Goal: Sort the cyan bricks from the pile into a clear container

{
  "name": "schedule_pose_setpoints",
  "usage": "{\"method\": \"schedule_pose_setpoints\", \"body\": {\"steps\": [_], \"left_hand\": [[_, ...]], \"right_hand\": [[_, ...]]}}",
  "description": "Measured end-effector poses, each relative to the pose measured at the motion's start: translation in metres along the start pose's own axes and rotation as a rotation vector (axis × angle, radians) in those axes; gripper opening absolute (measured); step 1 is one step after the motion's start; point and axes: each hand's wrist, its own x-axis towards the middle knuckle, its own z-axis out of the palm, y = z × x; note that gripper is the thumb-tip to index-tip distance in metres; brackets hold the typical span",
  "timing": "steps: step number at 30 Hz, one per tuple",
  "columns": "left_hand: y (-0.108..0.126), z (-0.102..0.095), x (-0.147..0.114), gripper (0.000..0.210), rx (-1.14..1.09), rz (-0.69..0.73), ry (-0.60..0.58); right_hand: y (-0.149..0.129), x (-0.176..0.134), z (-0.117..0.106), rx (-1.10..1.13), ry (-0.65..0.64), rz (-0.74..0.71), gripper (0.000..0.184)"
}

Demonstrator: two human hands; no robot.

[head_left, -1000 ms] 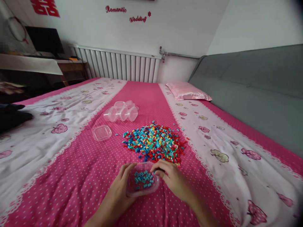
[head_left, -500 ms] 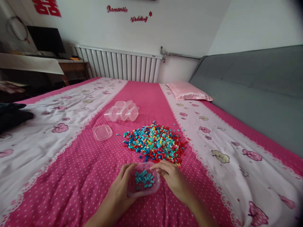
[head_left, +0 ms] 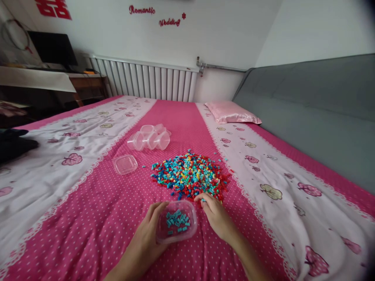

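My left hand (head_left: 150, 226) grips the left side of a clear plastic box (head_left: 190, 230), thumb at the rim and the box tilted toward me. Several small teal building bricks (head_left: 177, 220) lie loose on its bottom. Just right of the box, my right hand (head_left: 213, 212) is at the near edge of a heap of mixed building bricks (head_left: 187, 171), red, blue, teal, yellow and white. Its fingers are curled together, with a speck of teal showing between thumb and fingertips. My fingers partly cover the near bricks.
Beyond the heap, several clear plastic boxes (head_left: 149, 138) lie stacked on their sides. A clear lid (head_left: 125, 164) rests nearer, to the left. A pink pillow (head_left: 233, 112) lies far right on the dotted bedspread (head_left: 96, 218); a grey headboard (head_left: 316, 101) runs along the right.
My right hand has left the box's right rim and moved up and right to the heap's near edge. My left hand still holds the box. The view has shifted slightly.
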Motion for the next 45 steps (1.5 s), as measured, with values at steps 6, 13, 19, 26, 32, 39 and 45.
{"method": "schedule_pose_setpoints", "body": {"steps": [6,13,19,26,32,39,45], "left_hand": [[0.0,-0.001,0.001,0.076,-0.007,0.005,0.009],[-0.001,0.001,0.0,0.077,0.004,0.015,0.027],[0.002,-0.001,0.001,0.075,0.004,0.001,0.034],[0.002,0.0,0.001,0.077,0.0,0.0,0.009],[0.002,0.0,0.001,0.079,0.015,0.023,0.019],[0.0,0.0,0.0,0.081,0.016,0.035,0.022],[0.003,-0.001,0.0,0.079,0.016,0.026,0.029]], "right_hand": [[-0.011,-0.001,-0.002,0.025,-0.053,-0.047,0.034],[-0.012,-0.003,0.001,0.151,0.002,-0.045,0.03],[-0.015,-0.005,0.004,0.213,-0.049,-0.091,0.027],[-0.023,-0.006,0.0,0.126,-0.093,-0.157,0.024],[-0.021,-0.007,0.002,0.086,-0.138,-0.206,0.035],[-0.015,-0.007,0.003,0.112,-0.162,-0.233,0.054],[-0.016,-0.007,-0.001,0.087,-0.151,-0.233,0.056]]}}
